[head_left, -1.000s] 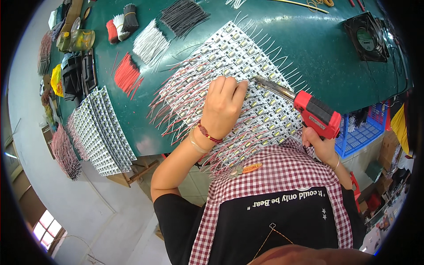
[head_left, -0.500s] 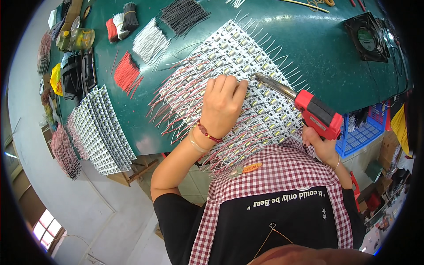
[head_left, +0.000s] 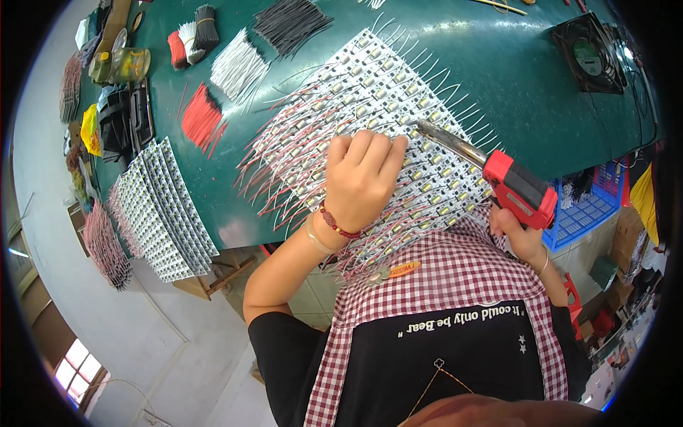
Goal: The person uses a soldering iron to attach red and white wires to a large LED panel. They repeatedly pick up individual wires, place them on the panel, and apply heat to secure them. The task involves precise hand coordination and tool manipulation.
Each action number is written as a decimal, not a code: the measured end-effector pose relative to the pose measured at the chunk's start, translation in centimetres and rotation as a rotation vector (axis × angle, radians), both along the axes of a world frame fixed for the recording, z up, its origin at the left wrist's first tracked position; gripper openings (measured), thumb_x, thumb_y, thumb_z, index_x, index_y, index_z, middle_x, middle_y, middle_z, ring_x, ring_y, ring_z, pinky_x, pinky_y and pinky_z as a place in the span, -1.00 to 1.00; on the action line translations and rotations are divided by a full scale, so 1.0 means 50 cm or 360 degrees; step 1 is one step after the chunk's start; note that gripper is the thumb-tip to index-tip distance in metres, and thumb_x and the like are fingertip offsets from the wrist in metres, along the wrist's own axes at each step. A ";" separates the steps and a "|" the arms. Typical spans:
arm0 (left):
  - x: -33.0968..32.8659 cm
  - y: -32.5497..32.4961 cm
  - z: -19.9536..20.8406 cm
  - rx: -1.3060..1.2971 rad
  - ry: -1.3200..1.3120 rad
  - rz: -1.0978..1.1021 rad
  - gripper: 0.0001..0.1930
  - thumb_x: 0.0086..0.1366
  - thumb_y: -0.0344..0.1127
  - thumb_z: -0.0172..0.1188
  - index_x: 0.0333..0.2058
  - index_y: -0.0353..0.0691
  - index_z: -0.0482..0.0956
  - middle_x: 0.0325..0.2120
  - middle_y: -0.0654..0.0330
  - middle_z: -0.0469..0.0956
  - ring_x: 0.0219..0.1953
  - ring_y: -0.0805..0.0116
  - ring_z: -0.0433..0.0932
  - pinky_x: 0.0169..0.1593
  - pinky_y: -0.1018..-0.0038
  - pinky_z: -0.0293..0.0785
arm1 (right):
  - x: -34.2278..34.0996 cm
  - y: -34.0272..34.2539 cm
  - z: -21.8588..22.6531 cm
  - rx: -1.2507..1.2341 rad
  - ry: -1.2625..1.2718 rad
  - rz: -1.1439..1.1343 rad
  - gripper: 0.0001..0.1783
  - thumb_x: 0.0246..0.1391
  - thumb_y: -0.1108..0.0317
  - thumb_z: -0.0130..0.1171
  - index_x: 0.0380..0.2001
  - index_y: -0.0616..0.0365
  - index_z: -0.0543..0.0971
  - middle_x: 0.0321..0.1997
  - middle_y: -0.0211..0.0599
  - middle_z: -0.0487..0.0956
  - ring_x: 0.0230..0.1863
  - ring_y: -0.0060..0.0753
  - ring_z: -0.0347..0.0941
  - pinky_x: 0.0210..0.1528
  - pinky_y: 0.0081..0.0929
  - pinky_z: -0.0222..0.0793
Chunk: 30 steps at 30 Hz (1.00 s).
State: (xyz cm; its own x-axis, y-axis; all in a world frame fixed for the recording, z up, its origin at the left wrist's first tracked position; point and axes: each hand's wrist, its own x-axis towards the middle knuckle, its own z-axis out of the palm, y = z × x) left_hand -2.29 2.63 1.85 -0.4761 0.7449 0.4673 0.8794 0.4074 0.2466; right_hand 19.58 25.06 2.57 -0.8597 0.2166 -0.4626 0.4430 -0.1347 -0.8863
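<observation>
A white panel of small LED circuit boards [head_left: 388, 82] lies aslant over the table's near edge, down to my checked apron. Thin red and white wires stick out from its left side, pale ones from its right. My left hand [head_left: 364, 171] rests over the panel's middle, fingers curled and pinched together; whatever lies between the fingertips is hidden. In my right hand [head_left: 521, 240], at the panel's right, is a red and black soldering gun [head_left: 523, 188]. Its dark metal tip points left, just right of my left fingertips, close to the board; whether it touches cannot be made out.
On the green table [head_left: 491, 71] lie red wires [head_left: 202, 117], white wires [head_left: 240, 65] and black wires [head_left: 293, 25]. A black fan [head_left: 589, 55] stands at the far right. More LED panels [head_left: 160, 213] sit at the left. A blue crate [head_left: 587, 213] is below right.
My left hand has shifted slightly to the right and down across the panel. The soldering gun has moved a little right and down. The panel has slid slightly left.
</observation>
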 end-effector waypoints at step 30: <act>0.015 0.006 -0.018 -0.0111 -0.0136 -0.0039 -0.75 -0.02 -0.55 0.16 -0.29 -0.32 0.59 -0.52 0.20 0.33 -0.41 0.26 0.35 -0.31 0.38 0.29 | 0.008 -0.013 -0.007 0.0336 0.0013 0.0174 -0.69 0.08 0.37 0.31 -0.10 0.20 0.58 -0.22 -0.33 0.59 -0.20 -0.52 0.49 -0.14 -0.49 0.42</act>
State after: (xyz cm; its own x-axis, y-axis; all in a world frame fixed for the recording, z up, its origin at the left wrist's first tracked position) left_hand -1.53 2.92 0.96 -0.4933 0.7861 0.3723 0.8662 0.4048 0.2931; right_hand 19.97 24.41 2.24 -0.8868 0.2134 -0.4100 0.4376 0.1023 -0.8933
